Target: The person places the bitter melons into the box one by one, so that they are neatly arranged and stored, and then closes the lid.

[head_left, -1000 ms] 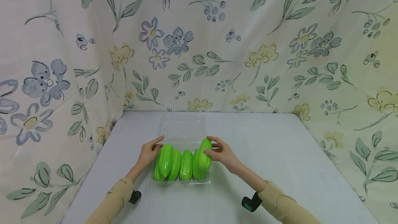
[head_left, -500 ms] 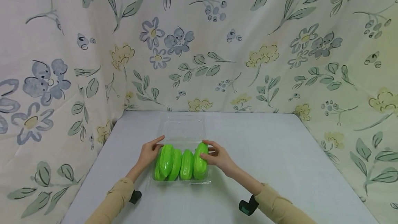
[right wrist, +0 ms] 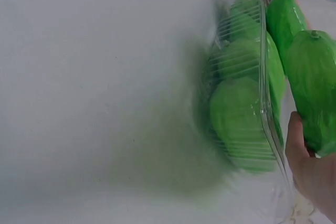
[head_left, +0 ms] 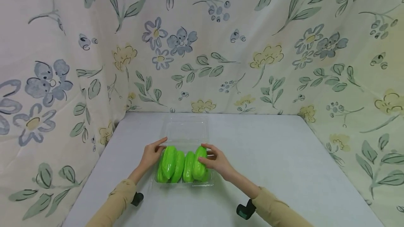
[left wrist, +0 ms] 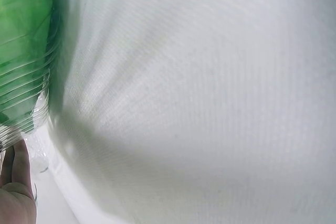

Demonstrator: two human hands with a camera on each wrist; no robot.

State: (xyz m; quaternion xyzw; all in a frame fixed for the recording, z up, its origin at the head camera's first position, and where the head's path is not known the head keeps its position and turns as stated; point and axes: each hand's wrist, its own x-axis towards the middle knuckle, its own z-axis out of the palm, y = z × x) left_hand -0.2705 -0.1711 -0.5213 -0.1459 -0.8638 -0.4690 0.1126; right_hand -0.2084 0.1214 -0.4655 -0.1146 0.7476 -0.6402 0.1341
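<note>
My right hand (head_left: 218, 164) holds a bright green, glossy, elongated fruit (head_left: 199, 169) by its right side, thumb and fingers around it. In the right wrist view this fruit (right wrist: 314, 82) is above the rim of a clear plastic box (right wrist: 263, 72), its short stem end showing. In the head view it overlaps other green fruits in the box's right part. Several more green fruits (head_left: 169, 162) lie side by side in the box, some stacked at the left. My left hand (head_left: 151, 155) is at the box's left back corner, its straight fingers (left wrist: 21, 169) touching the ribbed wall.
The box's clear lid (head_left: 185, 130) lies folded back behind it. Both stand on a white-covered table (head_left: 271, 157). A flowered cloth (head_left: 221, 80) hangs behind and at both sides. Dark camera mounts (head_left: 246, 210) show at the wrists.
The right hand has moved left with the fruit in its grip, from over the box's right edge to beside the middle fruit. The left hand has stayed in place.
</note>
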